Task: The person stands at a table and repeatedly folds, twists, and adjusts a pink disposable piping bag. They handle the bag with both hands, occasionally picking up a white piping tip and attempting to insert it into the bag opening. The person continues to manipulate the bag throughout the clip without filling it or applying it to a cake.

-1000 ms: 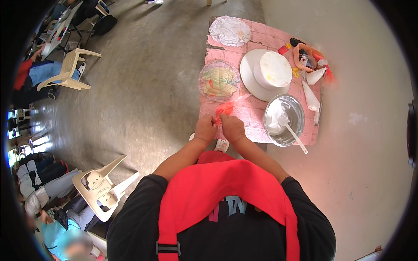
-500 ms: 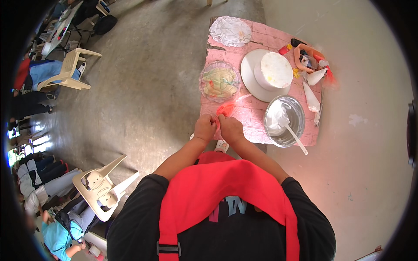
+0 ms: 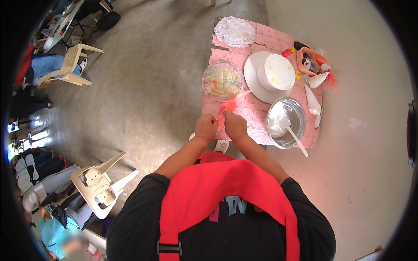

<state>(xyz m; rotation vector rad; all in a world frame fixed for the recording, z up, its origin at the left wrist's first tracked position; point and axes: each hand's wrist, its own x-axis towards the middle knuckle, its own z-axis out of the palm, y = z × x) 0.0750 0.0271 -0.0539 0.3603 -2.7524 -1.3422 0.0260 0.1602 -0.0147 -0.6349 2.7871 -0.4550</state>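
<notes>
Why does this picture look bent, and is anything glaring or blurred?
Head view: fisheye lens, black corners, edges bending toward the rim; head view: glare whitens the floor at far left; head view: a person in light blue, lower left, has a blurred head, while the left hand, right hand and metal bowl look fairly clear.

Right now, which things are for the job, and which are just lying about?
Probably for the job:
red plastic, held in left hand and right hand
white cake
metal bowl of white cream
piping bags

Probably just lying about:
beige chair
dark bag
</notes>
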